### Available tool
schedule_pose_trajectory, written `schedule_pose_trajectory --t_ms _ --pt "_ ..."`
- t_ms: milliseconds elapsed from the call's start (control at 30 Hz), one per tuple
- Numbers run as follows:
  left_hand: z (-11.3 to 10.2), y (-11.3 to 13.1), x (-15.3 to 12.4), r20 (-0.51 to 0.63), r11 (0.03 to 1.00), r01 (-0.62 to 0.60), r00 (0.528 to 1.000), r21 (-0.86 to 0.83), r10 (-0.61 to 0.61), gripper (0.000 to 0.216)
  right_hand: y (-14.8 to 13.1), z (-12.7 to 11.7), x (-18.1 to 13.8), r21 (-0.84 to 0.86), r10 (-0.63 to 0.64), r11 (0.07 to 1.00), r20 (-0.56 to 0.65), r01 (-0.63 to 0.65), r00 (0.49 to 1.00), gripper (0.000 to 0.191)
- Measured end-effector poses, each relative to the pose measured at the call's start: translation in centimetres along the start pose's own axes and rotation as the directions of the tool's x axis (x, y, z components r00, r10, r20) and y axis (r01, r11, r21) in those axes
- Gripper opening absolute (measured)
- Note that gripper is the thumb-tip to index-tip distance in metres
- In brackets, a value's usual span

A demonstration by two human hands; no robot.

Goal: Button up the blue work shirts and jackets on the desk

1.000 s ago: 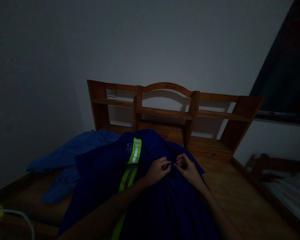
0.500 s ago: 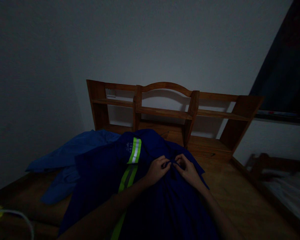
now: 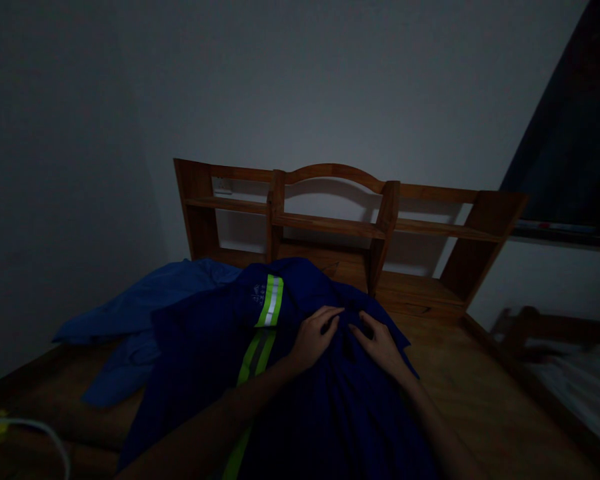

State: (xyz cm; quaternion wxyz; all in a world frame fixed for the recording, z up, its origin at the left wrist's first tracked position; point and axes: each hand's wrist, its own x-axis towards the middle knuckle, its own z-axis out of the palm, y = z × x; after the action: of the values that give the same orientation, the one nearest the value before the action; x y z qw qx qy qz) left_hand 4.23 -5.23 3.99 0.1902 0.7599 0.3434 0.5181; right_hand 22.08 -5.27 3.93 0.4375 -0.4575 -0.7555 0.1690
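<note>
A dark blue work jacket (image 3: 200,340) lies spread out in front of me, with a yellow-green and silver reflective band (image 3: 272,301) and small pale lettering beside it. My left hand (image 3: 316,337) rests over the front of the jacket, its thumb and forefinger apart. Close by on the right, my right hand (image 3: 377,343) is at the cloth too, fingers parted and curved. Between the two hands the fabric is creased and very dark, so fastenings cannot be made out.
A lighter blue garment (image 3: 155,293) lies to the left, partly under the jacket. Behind stands a wooden shelf unit (image 3: 330,227) against the wall. A pale cable (image 3: 40,425) curves at the lower left. Wooden surface (image 3: 455,373) shows on the right, near a wooden-framed bed (image 3: 555,333).
Both hands have loosened from a pinch on the jacket's cloth. Their fingertips have spread apart, and the fabric between them has dropped. The jacket otherwise lies as before.
</note>
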Motion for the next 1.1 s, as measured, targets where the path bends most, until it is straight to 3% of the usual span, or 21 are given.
schedule_pose_trajectory --t_ms 500,800,1100 --pt "0.3 -1.1 -0.2 0.067 0.995 0.007 0.998 0.097 -0.014 0.034 0.1 0.0 -0.1 -0.053 0.000 0.999 0.008 0.000 1.000 0.023" --pt "0.4 -2.0 -0.6 0.197 0.974 0.011 0.979 0.228 -0.057 0.064 0.2 -0.2 -0.1 -0.085 0.024 0.996 -0.050 -0.029 0.998 0.021" --pt "0.4 -2.5 -0.7 0.290 0.938 -0.068 0.956 0.340 -0.036 0.058 0.0 -0.1 -0.1 -0.082 0.020 0.996 -0.045 -0.024 0.999 0.023"
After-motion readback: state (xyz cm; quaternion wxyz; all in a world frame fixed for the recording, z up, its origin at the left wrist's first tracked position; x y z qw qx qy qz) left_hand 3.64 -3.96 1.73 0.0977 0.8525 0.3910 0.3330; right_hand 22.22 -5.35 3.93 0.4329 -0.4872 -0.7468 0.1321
